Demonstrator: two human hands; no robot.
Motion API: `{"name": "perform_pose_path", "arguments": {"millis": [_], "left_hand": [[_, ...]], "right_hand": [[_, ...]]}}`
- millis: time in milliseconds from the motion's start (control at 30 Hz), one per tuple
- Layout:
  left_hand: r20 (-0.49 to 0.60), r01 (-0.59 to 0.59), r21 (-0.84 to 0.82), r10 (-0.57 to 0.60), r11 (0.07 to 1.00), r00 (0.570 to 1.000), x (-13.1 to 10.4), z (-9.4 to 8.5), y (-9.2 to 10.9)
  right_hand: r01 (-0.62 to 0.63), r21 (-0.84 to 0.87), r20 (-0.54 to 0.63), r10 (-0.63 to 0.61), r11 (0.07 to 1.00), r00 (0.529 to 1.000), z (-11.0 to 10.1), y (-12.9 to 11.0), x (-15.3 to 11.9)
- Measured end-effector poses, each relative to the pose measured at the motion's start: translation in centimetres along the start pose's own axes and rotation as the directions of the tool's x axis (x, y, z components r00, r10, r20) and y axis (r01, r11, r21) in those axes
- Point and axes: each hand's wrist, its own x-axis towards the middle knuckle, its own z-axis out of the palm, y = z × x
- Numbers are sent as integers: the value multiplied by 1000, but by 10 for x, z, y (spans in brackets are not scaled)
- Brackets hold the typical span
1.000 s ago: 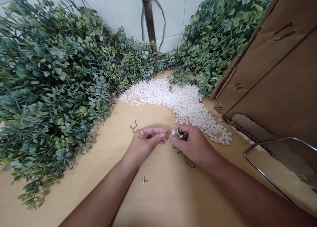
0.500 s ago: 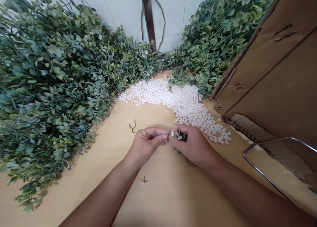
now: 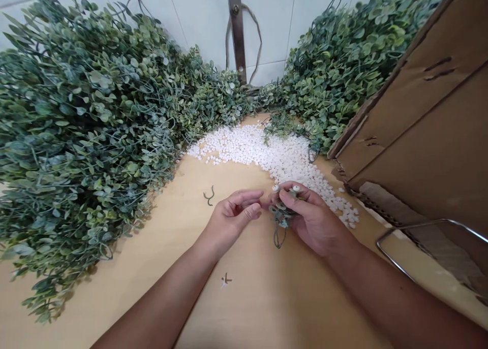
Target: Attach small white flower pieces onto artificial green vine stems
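Observation:
My right hand (image 3: 310, 214) holds a small green sprig (image 3: 281, 214) between thumb and fingers; two white pieces show on it near the fingertips, and a thin stem loop hangs below. My left hand (image 3: 232, 217) is just left of the sprig, thumb and fingers apart, with nothing visible between them. Beyond both hands, many small white pieces (image 3: 247, 146) lie spread in a curved band on the tan table (image 3: 171, 252).
Leafy green bunches (image 3: 95, 110) fill the left, with more (image 3: 343, 69) at the back right. A cardboard box (image 3: 427, 115) and a bent metal rod (image 3: 396, 260) stand right. Stem scraps (image 3: 209, 195) lie on the table. A metal strap (image 3: 238, 39) leans on the tiled wall.
My left hand has come off the sprig and its fingers have parted. My right hand has turned, showing more of the sprig and its hanging loop. The view has shifted slightly.

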Motion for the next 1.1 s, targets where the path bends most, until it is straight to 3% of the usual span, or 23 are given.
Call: {"name": "perform_pose_path", "arguments": {"millis": [200, 267, 600, 700, 900, 1100], "left_hand": [[-60, -132, -7, 131, 991, 990, -4, 11, -7], [-21, -143, -2, 142, 990, 990, -6, 14, -7], [217, 51, -82, -32, 995, 976, -10, 19, 0], [201, 63, -115, -39, 991, 979, -10, 20, -1], [38, 74, -267, -66, 961, 997, -4, 12, -2], [138, 73, -216, -43, 974, 990, -6, 14, 0]], "right_hand": [[17, 12, -24, -17, 1000, 1000, 4, 0, -2], [36, -9, -33, -36, 999, 999, 4, 1, -3], [162, -202, -98, -185, 966, 978, 3, 8, -5], [154, -202, -66, -171, 967, 983, 3, 9, -5], [126, -190, -114, -149, 974, 982, 2, 5, -5], [84, -198, -95, -105, 977, 990, 4, 8, -6]]}}
